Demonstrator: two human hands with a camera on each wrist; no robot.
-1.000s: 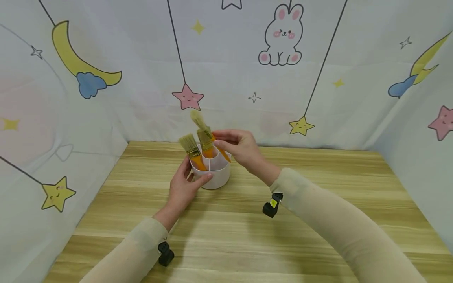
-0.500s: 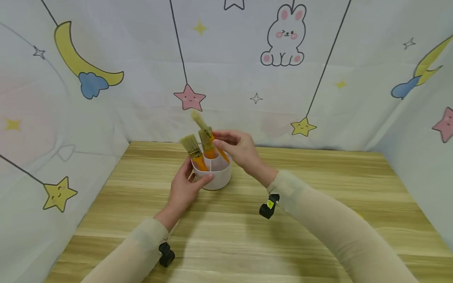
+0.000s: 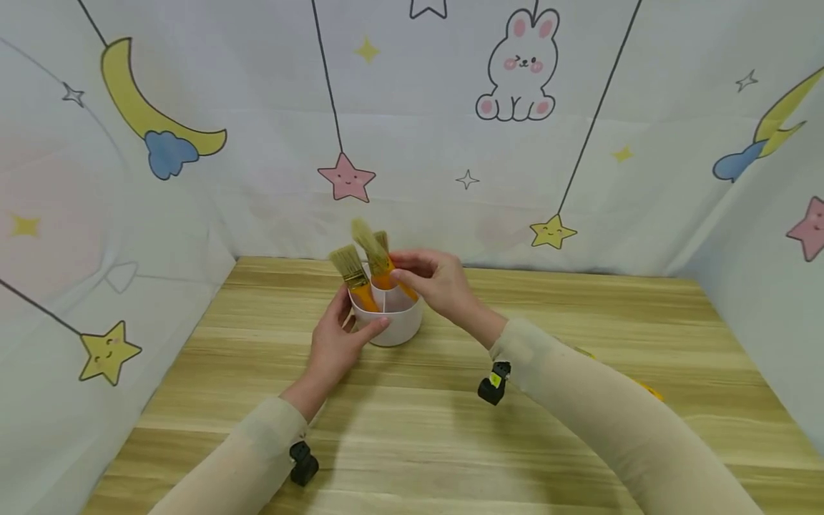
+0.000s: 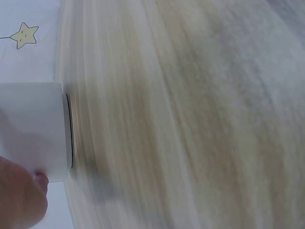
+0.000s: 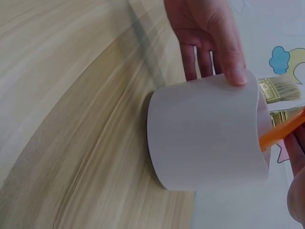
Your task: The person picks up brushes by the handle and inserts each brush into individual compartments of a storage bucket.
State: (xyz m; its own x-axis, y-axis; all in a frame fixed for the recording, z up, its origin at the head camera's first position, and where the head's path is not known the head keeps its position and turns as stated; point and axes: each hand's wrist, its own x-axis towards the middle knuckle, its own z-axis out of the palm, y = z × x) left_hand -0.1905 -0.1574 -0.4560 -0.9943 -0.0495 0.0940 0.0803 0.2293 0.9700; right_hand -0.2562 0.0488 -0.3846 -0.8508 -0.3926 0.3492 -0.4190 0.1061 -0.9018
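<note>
A white divided pen holder (image 3: 398, 329) stands on the wooden table. My left hand (image 3: 335, 337) grips its left side, thumb across the front and fingers behind, as the right wrist view also shows. With my right hand (image 3: 439, 283) I pinch a flat paintbrush (image 3: 364, 234) by its orange handle (image 5: 283, 129), bristles up and tilted left. The lower end of that handle is inside the holder's right compartment. Another paintbrush (image 3: 348, 260) leans left in the left compartment. Behind the held brush, a third paintbrush (image 3: 382, 239) stands in the rear compartment, partly hidden.
Part of a yellow-orange item (image 3: 649, 390) shows from behind my right sleeve; its kind is hidden. White cloth (image 3: 425, 143) printed with stars, moons and a rabbit hangs behind the table (image 3: 412, 443) and along both sides.
My right hand has lowered the held paintbrush, and its handle end has gone from above the rim into the right compartment. My left hand keeps its grip on the holder.
</note>
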